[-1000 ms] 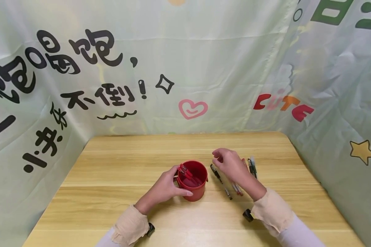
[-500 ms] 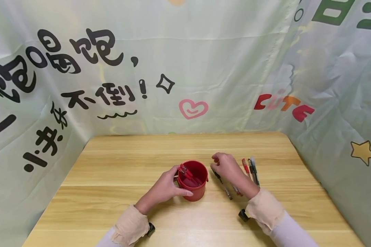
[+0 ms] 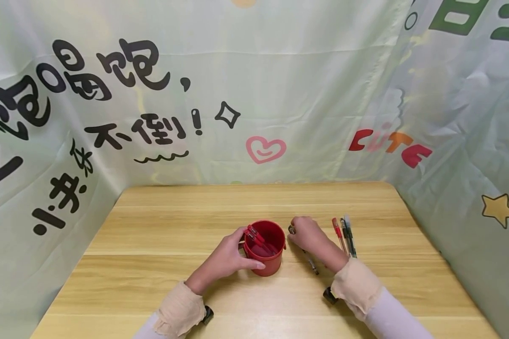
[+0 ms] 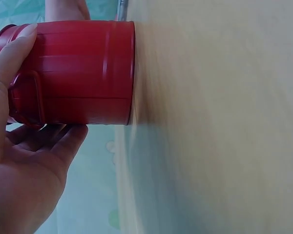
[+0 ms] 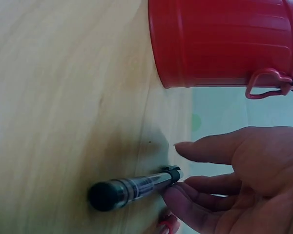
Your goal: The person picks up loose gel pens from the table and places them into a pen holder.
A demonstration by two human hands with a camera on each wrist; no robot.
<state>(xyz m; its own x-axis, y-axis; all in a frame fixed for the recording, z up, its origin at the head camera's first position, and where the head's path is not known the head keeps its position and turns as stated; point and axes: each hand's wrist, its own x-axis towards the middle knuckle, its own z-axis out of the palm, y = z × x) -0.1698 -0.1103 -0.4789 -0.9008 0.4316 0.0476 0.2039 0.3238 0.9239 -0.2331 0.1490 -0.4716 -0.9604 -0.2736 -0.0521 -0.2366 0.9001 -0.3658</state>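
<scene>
My left hand (image 3: 222, 256) holds a small red bucket (image 3: 269, 267), thumb on the near side near the rim and fingers on the far left side. Red pens (image 3: 254, 234) lean inside it, capped ends up by the rim. In the left wrist view the bucket (image 4: 83, 73) stands upright on the table. Right of the bucket, my right hand (image 3: 311, 235) reaches over a black-capped pen (image 3: 309, 262) lying on the table. In the right wrist view that pen's (image 5: 144, 186) clip end is between my spread thumb and fingers, with the fingertips right beside it.
Further right lie a red-capped pen (image 3: 337, 229) and dark-capped pens (image 3: 348, 230) side by side. Another red pen end (image 5: 170, 225) shows below my right fingers. A printed cloth (image 3: 305, 117) hangs behind the wooden table (image 3: 165, 221).
My right hand has come down and toward me onto the black-capped pen, uncovering the pens further right. The left hand and bucket have stayed still.
</scene>
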